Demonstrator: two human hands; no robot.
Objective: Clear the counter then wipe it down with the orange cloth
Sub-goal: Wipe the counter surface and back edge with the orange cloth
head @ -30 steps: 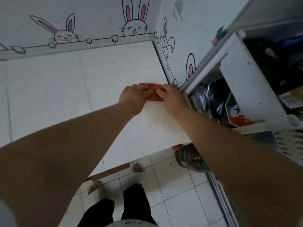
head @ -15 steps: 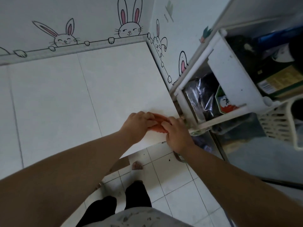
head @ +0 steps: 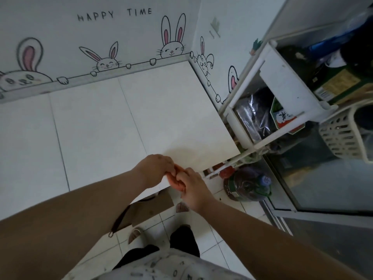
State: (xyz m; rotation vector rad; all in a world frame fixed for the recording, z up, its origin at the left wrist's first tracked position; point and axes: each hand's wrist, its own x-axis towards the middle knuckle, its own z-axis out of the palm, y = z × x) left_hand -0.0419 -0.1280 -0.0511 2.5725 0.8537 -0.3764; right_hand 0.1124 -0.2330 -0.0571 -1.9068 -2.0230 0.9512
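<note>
Orange cloth: the orange cloth (head: 176,180) sits bunched between two hands at the front edge of the counter, mostly hidden by fingers.
Left hand: the left hand (head: 154,168) rests on the counter's edge, fingers curled down over the cloth's left side and pinching it.
Right hand: the right hand (head: 194,189) hangs just past the edge, fingers closed round the cloth's other side, knuckles touching the left hand.
Counter: the white counter (head: 96,126) runs back to the corner of the wall.
Wall: cartoon rabbits (head: 171,40) peer over a drawn line beneath the words "HAPPY TIME".
Shelf unit: a white shelf unit (head: 282,83) stands against the counter's right end, packed with bags and boxes; a slotted basket (head: 341,136) hangs at its side.
Floor: a plastic bottle (head: 247,184) lies on the tiles below the shelves.
</note>
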